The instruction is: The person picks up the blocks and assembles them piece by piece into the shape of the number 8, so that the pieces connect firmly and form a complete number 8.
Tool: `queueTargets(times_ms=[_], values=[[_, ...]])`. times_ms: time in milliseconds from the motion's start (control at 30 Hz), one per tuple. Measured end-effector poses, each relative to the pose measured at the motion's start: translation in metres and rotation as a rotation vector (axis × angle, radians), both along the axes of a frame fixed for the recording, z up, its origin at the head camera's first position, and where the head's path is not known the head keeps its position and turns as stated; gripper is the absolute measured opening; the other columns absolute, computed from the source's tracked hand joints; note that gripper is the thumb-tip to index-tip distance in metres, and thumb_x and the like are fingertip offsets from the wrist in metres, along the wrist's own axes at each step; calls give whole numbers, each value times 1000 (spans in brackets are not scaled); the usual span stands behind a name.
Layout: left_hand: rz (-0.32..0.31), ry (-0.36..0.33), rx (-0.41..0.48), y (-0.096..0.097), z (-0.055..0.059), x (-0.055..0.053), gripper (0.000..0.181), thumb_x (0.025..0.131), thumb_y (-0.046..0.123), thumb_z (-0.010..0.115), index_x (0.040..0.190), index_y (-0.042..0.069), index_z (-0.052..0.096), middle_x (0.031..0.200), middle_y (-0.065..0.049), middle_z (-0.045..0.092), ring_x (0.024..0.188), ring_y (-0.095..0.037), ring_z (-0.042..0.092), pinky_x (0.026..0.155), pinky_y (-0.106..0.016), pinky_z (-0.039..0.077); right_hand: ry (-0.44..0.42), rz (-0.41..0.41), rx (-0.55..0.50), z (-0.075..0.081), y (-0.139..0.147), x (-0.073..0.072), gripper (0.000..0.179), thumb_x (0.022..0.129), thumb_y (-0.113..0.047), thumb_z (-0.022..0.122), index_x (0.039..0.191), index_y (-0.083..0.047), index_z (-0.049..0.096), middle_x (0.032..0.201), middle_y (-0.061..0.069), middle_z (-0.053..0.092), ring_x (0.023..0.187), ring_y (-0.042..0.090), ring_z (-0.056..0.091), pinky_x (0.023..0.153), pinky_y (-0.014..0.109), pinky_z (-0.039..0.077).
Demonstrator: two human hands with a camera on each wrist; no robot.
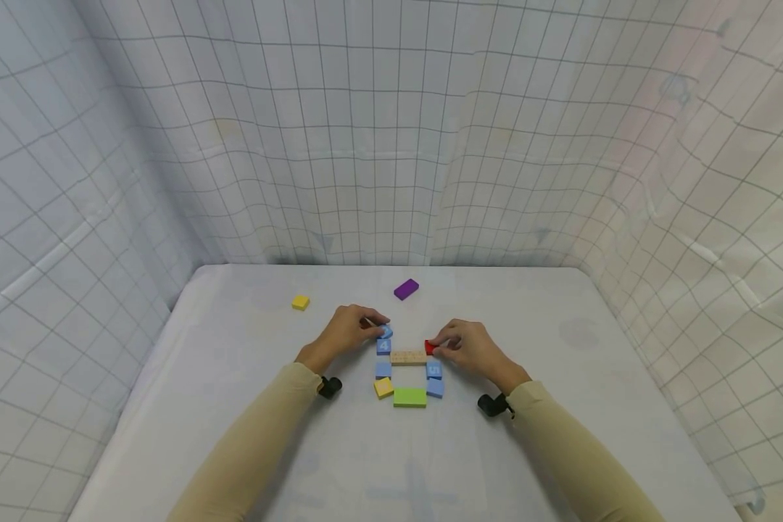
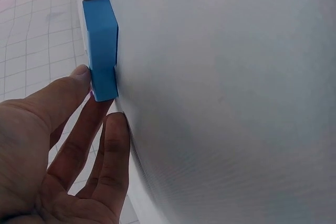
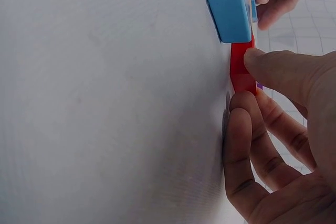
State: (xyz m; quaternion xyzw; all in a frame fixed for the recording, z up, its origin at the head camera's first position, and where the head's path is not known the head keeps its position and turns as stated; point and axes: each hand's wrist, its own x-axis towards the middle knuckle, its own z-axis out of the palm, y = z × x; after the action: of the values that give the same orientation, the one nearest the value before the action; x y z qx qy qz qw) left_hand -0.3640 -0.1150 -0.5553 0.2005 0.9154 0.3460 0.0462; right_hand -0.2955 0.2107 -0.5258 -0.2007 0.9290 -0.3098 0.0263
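Thumb and fingertips of my left hand (image 1: 349, 332) pinch a blue block (image 1: 387, 332) at the upper left of a block arrangement. In the left wrist view that blue block (image 2: 105, 84) lies end to end with another blue one. Just below it in the head view is a blue block marked 4 (image 1: 383, 347). On the other side, my right hand (image 1: 473, 349) pinches a red block (image 1: 428, 347) between thumb and fingers. The right wrist view shows the red block (image 3: 242, 74) against the end of a blue block (image 3: 229, 14). A wood-coloured bar (image 1: 408, 358) spans between the two sides.
Lower in the arrangement are a blue block marked 5 (image 1: 433, 370), more blue blocks, a tilted yellow block (image 1: 383, 388) and a green block (image 1: 409, 397). Farther back lie a purple block (image 1: 406, 289) and a yellow block (image 1: 300, 302). Gridded curtains surround the white table (image 1: 248, 435).
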Motion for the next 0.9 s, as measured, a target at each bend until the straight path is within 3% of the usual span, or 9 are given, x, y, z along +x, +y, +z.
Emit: queueTargets(times_ms=[200, 233, 367, 400, 433, 467, 600, 633, 900], values=[[-9, -3, 6, 2, 14, 10, 25, 108, 22, 86, 133, 19, 88, 128, -7, 88, 107, -24, 76, 95, -38, 65, -3, -3, -2, 0, 0, 0, 17, 102, -13, 92, 118, -20, 93, 124, 0, 84, 100, 13, 71, 88, 29, 65], [-13, 9, 6, 2, 12, 9, 25, 109, 23, 86, 133, 19, 88, 127, -7, 88, 106, -23, 76, 94, -37, 65, -6, -4, -2, 0, 0, 0, 17, 102, -13, 92, 118, -20, 93, 124, 0, 84, 100, 13, 71, 88, 29, 65], [5, -35, 14, 5, 30, 21, 26, 109, 19, 85, 134, 16, 87, 129, -9, 87, 111, -25, 78, 102, -42, 66, -7, -6, -2, -2, 1, -1, 17, 102, -14, 92, 118, -20, 93, 124, -1, 84, 100, 13, 71, 88, 28, 64], [-8, -21, 28, 1, 23, 18, 27, 109, 24, 85, 134, 17, 87, 129, -7, 88, 112, -23, 78, 103, -40, 65, -3, -5, -1, -2, 1, -1, 17, 102, -14, 92, 118, -20, 93, 124, -1, 84, 101, 13, 71, 88, 28, 65], [-4, -23, 32, 1, 25, 19, 27, 109, 25, 85, 135, 16, 87, 129, -7, 88, 114, -24, 78, 105, -41, 66, 0, -5, 0, -2, 1, -2, 17, 102, -14, 92, 118, -20, 93, 124, -1, 84, 101, 14, 72, 89, 29, 65], [11, -47, 32, 2, 32, 24, 28, 109, 24, 85, 136, 15, 86, 131, -8, 87, 117, -25, 79, 108, -44, 66, -1, -6, -2, -2, 1, -2, 17, 102, -14, 92, 118, -20, 93, 124, -1, 84, 101, 13, 72, 89, 29, 65], [58, -37, 32, -2, 36, 27, 30, 111, 26, 83, 138, 13, 85, 132, -8, 87, 118, -26, 79, 106, -44, 68, -9, -7, -6, -1, 0, -2, 17, 102, -14, 92, 118, -21, 93, 125, -2, 84, 101, 13, 72, 89, 28, 65], [88, -45, 20, 0, 46, 32, 29, 111, 21, 82, 138, 10, 84, 132, -11, 86, 118, -29, 80, 105, -46, 68, -11, -8, -8, -1, 0, -2, 17, 102, -14, 92, 118, -20, 93, 124, -2, 84, 101, 13, 71, 88, 28, 64], [197, 82, 72, -28, 53, 30, 27, 113, 18, 79, 136, 5, 84, 132, -17, 85, 117, -34, 81, 94, -45, 70, 35, 39, -31, -2, 3, -1, 15, 102, -14, 92, 116, -19, 93, 121, -1, 85, 99, 11, 73, 89, 30, 65]])
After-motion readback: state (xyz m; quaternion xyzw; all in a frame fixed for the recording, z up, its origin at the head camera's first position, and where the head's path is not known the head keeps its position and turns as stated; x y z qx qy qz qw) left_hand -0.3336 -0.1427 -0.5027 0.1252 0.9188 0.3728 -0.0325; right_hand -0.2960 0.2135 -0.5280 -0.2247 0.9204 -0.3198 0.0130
